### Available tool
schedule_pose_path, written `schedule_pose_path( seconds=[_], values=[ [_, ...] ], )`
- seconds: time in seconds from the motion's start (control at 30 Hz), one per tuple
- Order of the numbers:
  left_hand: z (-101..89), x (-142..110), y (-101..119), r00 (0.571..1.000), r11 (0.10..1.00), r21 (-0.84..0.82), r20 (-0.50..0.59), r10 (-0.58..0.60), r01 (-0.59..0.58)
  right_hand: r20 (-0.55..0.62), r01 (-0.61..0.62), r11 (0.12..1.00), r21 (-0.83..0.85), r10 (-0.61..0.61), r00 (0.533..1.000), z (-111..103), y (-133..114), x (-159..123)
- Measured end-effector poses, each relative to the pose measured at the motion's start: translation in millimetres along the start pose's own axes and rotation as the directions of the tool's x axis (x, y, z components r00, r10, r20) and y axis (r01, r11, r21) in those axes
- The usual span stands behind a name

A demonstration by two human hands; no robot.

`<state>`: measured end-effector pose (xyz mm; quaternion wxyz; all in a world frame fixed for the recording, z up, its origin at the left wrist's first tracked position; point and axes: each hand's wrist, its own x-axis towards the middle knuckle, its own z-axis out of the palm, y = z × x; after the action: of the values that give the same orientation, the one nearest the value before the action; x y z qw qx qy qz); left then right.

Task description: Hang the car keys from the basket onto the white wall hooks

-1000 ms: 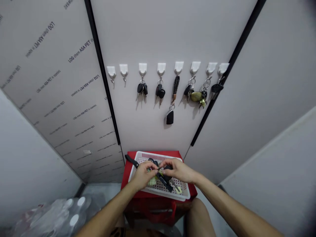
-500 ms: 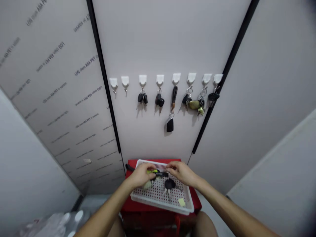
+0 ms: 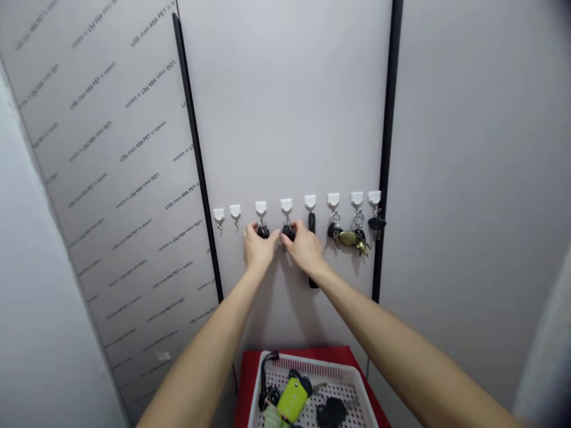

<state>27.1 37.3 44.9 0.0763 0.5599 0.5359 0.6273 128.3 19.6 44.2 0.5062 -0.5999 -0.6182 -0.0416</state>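
My left hand (image 3: 259,248) is raised to the wall, its thumb and fingers curled around a bunch of black-headed keys (image 3: 263,231) hanging from the third hook from the left. Beside it, my right hand (image 3: 304,245) grips another bunch of black keys (image 3: 288,231) on the neighbouring hook. The two thumbs nearly meet between the bunches. Parts of both bunches are hidden by my fingers. A black braided strap (image 3: 312,223) hangs just right of my right hand, which partly covers it; the black key fob (image 3: 313,282) on its end shows below.
Two bare white hooks (image 3: 235,211) are at the row's left end. More keys (image 3: 348,238) hang to the right, by a black strip (image 3: 384,148). Below, a white perforated basket (image 3: 321,367) on a red surface (image 3: 339,354) holds a lime-green fob (image 3: 293,399) and black keys (image 3: 331,411).
Both hands have left the basket and risen to the hanging keys. The lime-green fob and black keys lie in the basket. The view has tilted up.
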Motion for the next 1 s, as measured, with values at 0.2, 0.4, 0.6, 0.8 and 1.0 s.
schedule_pose_path(
  seconds=[0.2, 0.4, 0.6, 0.8, 1.0],
  values=[
    [-4.8, 7, 7, 0.995, 1.000, -0.018, 0.095, 0.013, -0.012, -0.067, 0.026, 0.998, 0.053, -0.022, 0.997, -11, -3, 12],
    [-21.8, 30, 32, 0.981, 0.984, 0.050, 0.103, 0.167, -0.172, 0.021, 0.239, 0.966, 0.098, -0.242, 0.970, -35, -31, 34],
    [-43.0, 43, 43, 0.894, 0.877, 0.281, 0.344, 0.287, -0.390, 0.346, 0.261, 0.961, 0.092, -0.277, 0.896, -33, -16, 17],
    [-58.3, 70, 60, 0.795, 0.832, 0.357, 0.587, 0.154, -0.424, 0.652, 0.319, 0.945, 0.070, -0.286, 0.702, -18, 26, -27],
    [-56.8, 39, 63, 0.740, 0.996, -0.009, 0.669, 0.070, -0.086, 0.774, 0.289, 0.956, 0.048, -0.219, 0.594, 5, 72, -75]
  ],
)
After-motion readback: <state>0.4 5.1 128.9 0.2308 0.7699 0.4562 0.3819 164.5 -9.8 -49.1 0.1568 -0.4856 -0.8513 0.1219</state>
